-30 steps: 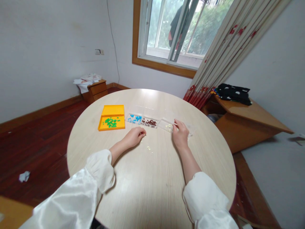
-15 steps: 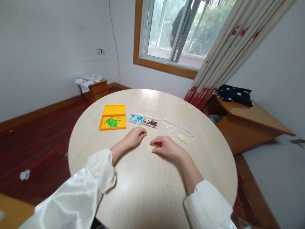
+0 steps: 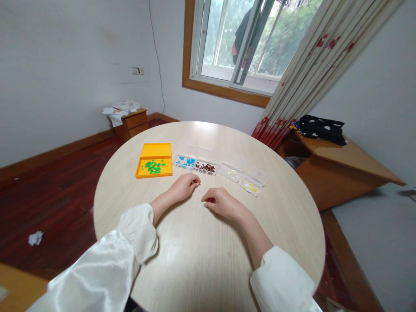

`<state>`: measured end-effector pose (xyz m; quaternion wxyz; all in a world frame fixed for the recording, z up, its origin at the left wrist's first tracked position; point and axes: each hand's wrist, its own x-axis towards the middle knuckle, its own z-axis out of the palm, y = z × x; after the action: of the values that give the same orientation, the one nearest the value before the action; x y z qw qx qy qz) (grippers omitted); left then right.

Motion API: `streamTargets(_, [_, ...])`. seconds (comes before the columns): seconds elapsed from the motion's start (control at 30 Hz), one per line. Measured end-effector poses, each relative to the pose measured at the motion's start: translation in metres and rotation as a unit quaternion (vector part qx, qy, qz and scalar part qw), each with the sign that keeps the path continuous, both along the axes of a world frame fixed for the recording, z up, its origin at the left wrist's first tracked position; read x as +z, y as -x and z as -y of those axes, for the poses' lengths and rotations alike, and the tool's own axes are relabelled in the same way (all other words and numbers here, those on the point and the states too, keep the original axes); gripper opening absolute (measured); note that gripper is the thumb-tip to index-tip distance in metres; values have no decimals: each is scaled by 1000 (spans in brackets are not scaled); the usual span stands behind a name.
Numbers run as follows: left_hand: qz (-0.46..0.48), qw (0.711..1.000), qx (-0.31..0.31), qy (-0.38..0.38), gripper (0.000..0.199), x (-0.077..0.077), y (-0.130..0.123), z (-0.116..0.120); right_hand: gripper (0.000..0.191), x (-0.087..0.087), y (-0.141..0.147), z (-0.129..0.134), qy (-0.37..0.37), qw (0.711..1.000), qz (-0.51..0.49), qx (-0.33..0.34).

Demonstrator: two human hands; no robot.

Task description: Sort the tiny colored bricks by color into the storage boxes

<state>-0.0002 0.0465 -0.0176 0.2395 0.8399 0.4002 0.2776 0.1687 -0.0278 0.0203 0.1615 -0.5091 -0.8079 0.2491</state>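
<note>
My left hand [image 3: 186, 186] rests on the table with its fingertips pinched together; whatever is between them is too small to name. My right hand [image 3: 221, 202] is closed in a pinch on a small cream-coloured piece [image 3: 204, 202] at the tabletop. Between the hands lies a tiny pale piece [image 3: 195, 194]. Beyond them stand several clear boxes in a row: one with blue pieces [image 3: 186, 162], one with dark brown pieces [image 3: 205, 167], one with cream pieces [image 3: 232, 174] and one with yellow pieces [image 3: 251, 187].
An open orange box [image 3: 155, 150] with green pieces [image 3: 153, 166] stands at the left of the round table [image 3: 201, 260]. A tilted wooden cabinet [image 3: 341, 160] with black cloth on it is at the right. Papers lie on a small drawer unit [image 3: 135, 121].
My right hand has moved slightly left and its fingers have closed on the cream pieces that lay in front of it. My left hand has stayed nearly still.
</note>
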Motion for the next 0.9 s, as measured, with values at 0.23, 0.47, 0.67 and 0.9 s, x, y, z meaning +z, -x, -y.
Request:
streamTargets(0.23, [-3, 1000, -1, -2, 12, -1, 0, 0, 17, 3, 2, 2, -5, 1000, 23, -14])
streamTargets(0.47, [-8, 1000, -1, -7, 13, -2, 0, -1, 20, 3, 2, 2, -12, 999, 24, -21])
streamTargets(0.67, [-5, 1000, -1, -1, 12, -3, 0, -1, 18, -3, -4, -3, -42, 998, 0, -41])
streamTargets(0.9, [-7, 1000, -3, -6, 12, -3, -1, -1, 13, -10, -48, -31, -234, 946, -87, -206])
